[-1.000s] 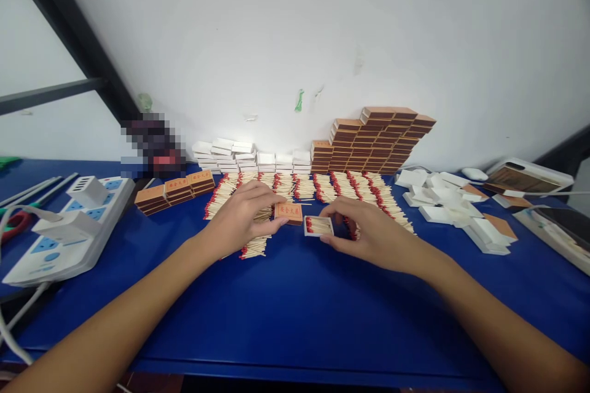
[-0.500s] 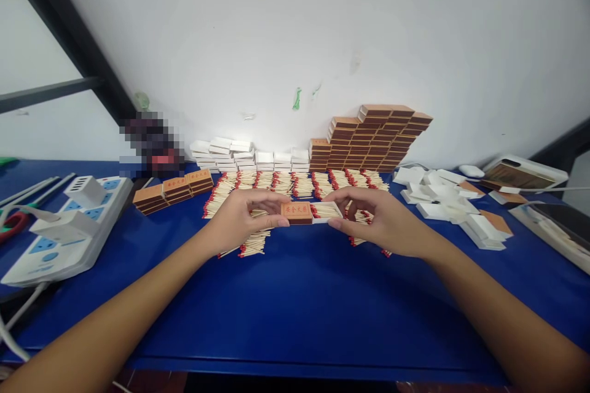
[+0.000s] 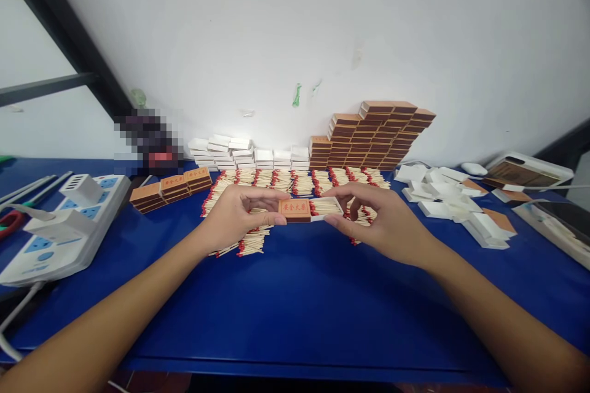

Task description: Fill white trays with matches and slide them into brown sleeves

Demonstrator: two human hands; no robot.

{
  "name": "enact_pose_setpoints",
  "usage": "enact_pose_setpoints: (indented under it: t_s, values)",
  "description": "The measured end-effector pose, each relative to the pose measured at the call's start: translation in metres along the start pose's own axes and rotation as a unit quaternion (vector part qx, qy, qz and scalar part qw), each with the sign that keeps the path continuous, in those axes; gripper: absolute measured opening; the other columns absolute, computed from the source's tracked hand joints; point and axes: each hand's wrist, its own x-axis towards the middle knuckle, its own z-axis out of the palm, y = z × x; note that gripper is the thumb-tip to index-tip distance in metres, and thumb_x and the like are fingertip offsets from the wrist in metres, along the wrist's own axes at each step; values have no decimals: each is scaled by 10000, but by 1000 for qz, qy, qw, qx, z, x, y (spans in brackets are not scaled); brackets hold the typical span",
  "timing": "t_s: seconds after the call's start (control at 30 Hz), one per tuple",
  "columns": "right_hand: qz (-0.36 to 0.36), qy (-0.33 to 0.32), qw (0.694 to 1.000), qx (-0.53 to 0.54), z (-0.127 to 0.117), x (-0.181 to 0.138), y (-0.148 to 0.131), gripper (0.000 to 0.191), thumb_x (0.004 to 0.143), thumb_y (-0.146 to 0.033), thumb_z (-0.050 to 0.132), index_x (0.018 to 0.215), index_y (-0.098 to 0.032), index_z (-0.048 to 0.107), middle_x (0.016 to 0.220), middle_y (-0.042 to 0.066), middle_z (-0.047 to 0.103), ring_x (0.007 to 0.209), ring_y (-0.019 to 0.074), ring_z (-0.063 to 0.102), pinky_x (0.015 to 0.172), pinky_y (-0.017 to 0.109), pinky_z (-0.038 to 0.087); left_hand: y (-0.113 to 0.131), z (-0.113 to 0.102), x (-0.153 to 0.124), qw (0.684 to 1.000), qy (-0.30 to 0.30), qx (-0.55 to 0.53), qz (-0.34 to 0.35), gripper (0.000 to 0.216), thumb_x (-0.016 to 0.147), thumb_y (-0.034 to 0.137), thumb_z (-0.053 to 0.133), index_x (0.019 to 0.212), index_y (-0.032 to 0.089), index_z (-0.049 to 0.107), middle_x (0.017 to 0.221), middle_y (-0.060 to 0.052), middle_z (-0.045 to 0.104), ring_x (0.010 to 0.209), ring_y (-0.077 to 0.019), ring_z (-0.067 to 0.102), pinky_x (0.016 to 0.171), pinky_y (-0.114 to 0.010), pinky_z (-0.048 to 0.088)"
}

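Note:
Between finger and thumb, my left hand [image 3: 239, 215] grips the orange-brown matchbox sleeve [image 3: 295, 209] by its left end. My right hand [image 3: 378, 215] pinches the right end of the white matchbox tray [image 3: 340, 210]. That tray sits partly inside the sleeve, and red-tipped matches [image 3: 325, 205] show in its exposed part. Both pieces are held level, above the front of the loose match rows. Piles of loose matches [image 3: 255, 239] lie on the table behind and below my hands, partly hidden by them.
Filled-looking matchboxes [image 3: 378, 141] are stacked against the wall, beside piled white trays [image 3: 244, 153]. A short row of matchboxes [image 3: 173, 187] stands at left, near a power strip [image 3: 69, 227]. Scattered white trays [image 3: 442, 193] and a phone [image 3: 566, 227] lie at right on the blue table [image 3: 295, 307].
The tray appears slightly farther into or about level with its earlier place in the sleeve; both hands keep their hold. The view has shifted slightly.

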Motion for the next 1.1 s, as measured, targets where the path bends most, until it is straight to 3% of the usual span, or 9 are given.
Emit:
enact_pose_setpoints:
  t_s: [0.23,0.53,0.8,0.93,1.1]
  values:
    - [-8,9,1000,-6,5,-1,-6,282,968,-452,773,1170,-256,757,899,25,757,699,171,661,626,323,566,0,2,-1,1000,0,-22,-14,502,745,405,994,1181,196,861,935,-72,853,836,-232,810,774,-349,701]
    - [10,-3,1000,22,9,-3,-2,384,966,-539,777,1252,-284,773,1054,58,802,754,198,710,709,372,640,3,2,-2,998,-4,-55,-30,527,726,376,1006,1200,202,857,1026,-81,859,946,-266,828,839,-366,715]
    - [12,59,998,26,13,-4,-10,307,961,-423,796,1225,-275,745,921,25,755,741,188,697,709,352,629,-2,7,-2,997,3,-66,-27,582,739,340,992,1272,176,823,1018,-89,856,924,-259,828,897,-416,715]
    - [34,56,996,55,14,-4,-12,335,945,-445,807,1223,-266,748,915,27,760,735,190,700,695,353,629,0,8,-2,998,8,-54,-21,567,737,333,997,1253,170,826,1020,-82,858,916,-253,826,917,-416,712]
    - [90,48,987,127,18,-5,-12,426,903,-526,837,1229,-259,774,932,35,770,715,179,692,674,348,637,0,6,-2,999,4,-30,-15,546,771,367,979,1271,208,826,1142,-78,850,1060,-276,819,944,-394,700]
